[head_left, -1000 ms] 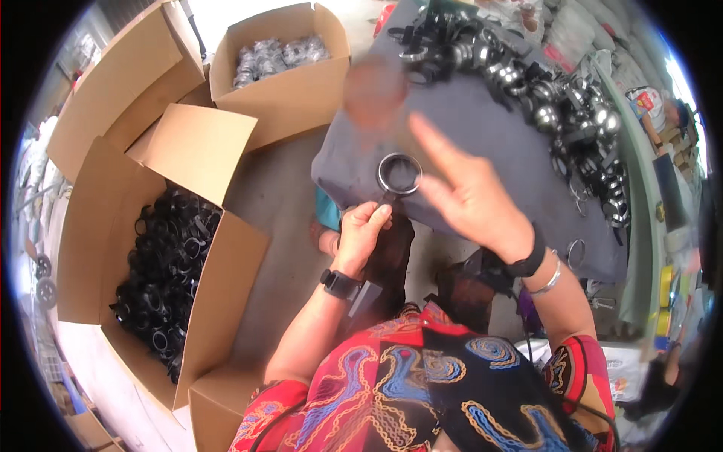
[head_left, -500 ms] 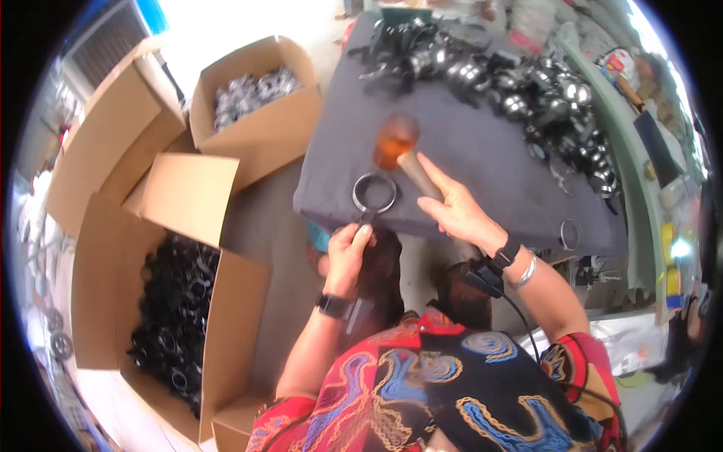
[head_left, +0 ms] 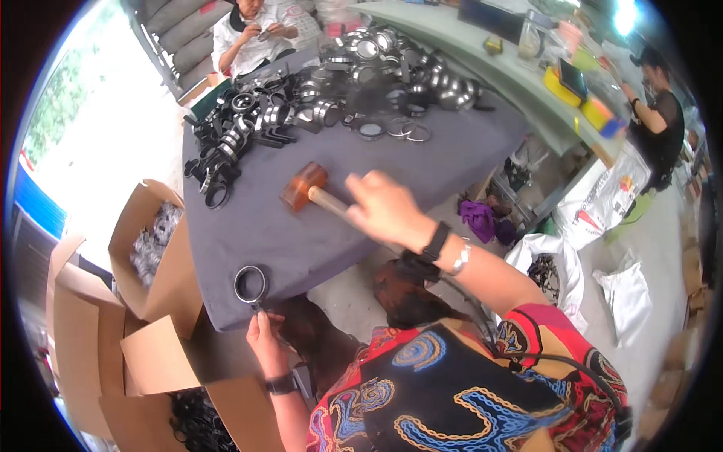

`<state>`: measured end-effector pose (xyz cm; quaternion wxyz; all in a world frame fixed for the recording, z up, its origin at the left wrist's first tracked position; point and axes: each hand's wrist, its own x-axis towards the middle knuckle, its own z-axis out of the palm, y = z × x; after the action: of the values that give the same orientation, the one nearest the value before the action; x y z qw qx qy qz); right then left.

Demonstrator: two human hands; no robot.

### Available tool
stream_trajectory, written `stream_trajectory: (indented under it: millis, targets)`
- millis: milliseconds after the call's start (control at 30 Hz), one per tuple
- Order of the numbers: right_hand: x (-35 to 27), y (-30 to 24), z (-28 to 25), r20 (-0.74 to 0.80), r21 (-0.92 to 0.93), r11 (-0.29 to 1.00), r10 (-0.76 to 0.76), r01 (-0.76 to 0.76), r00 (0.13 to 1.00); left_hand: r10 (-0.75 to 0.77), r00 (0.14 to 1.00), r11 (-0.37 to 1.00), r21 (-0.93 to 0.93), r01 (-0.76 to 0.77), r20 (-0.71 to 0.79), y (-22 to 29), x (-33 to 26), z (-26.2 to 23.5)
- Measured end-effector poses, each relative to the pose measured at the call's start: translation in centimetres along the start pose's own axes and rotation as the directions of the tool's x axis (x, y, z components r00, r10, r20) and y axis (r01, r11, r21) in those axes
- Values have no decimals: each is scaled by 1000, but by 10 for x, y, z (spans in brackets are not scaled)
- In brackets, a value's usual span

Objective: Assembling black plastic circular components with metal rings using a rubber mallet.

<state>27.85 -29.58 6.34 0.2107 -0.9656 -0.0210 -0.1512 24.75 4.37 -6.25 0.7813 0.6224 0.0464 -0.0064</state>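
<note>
My left hand (head_left: 265, 339) pinches the short stem of a black ring-shaped part with a silvery rim (head_left: 251, 285). The ring end rests at the near left edge of the grey cloth-covered table (head_left: 354, 256). In my right hand (head_left: 388, 211), slightly blurred, is the wooden handle of a mallet (head_left: 303, 187) with a reddish-brown head. That head is over the middle of the table, apart from the ring; whether it touches the cloth I cannot tell. Across the table's far side spreads a heap of black and silver ring parts (head_left: 324, 113).
Cardboard boxes stand at left, one holding silvery pieces (head_left: 157, 233), another black parts (head_left: 199, 422). A person in white (head_left: 252, 38) sits beyond the table, handling something small. Another person in dark clothing (head_left: 659, 113) stands at far right. White sacks (head_left: 623, 297) lie on the floor.
The view has turned, bringing the far side and two people into sight. The mallet is now farther from the ring part. My left hand still grips the stem.
</note>
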Motion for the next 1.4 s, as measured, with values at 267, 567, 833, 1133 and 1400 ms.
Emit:
stream_trajectory:
  millis: [267, 567, 833, 1133, 1400]
  targets:
    - [-112, 202, -23, -183, 561, 696, 632, -448, 753, -14, 1000, 1000, 27, 13, 16, 5, 2, -2]
    - [-279, 338, 92, -292, 109, 774, 625, -624, 724, -23, 999, 999, 42, 24, -43, 55, -10, 21]
    - [-222, 272, 31, -165, 767, 476, 794, -431, 585, 86, 956, 974, -224, -22, 280, 79, -20, 84]
    - [-31, 1, -51, 313, 887, 360, -10, -289, 950, 97, 867, 990, -134, -35, 489, 90, -25, 127]
    - [-6, -24, -26, 472, 874, -3, -237, -486, 849, 54, 878, 999, -22, -50, 475, 80, -16, 123]
